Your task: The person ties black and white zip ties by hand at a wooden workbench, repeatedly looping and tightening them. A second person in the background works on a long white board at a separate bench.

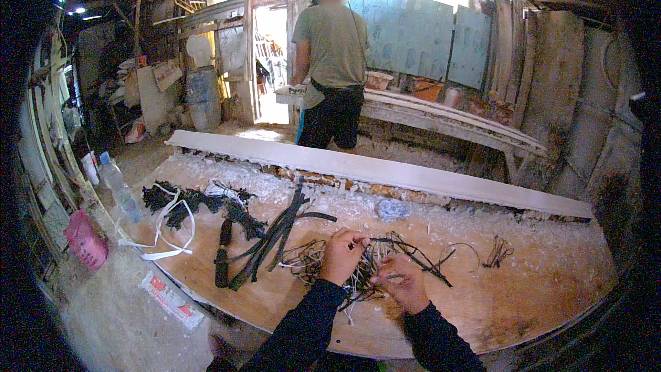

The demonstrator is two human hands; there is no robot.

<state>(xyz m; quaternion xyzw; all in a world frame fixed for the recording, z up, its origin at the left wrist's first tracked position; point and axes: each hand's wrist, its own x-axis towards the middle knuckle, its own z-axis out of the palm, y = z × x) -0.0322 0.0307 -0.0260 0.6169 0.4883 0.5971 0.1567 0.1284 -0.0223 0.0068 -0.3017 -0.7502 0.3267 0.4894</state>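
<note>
On the plywood board [537, 303] in front of me lies a tangled bundle of thin black and white strands [303, 260]. My left hand [343, 255] bends over its middle, fingers closed in a pinch on some of the strands. Close by on the right, my right hand [401, 281] also has its fingers drawn together among the strands; exactly what it pinches is too small to make out. White strands show between the two hands. Longer black strips [430, 269] stick out past my right hand.
Flat black strips [265, 251], a dark-handled tool [222, 255] and black bunches [179, 203] with a white strap [162, 227] lie left. Crumpled blue-white plastic [392, 209] sits behind my hands. A long white ledge [379, 171] borders the far side; beyond stands a person [337, 48].
</note>
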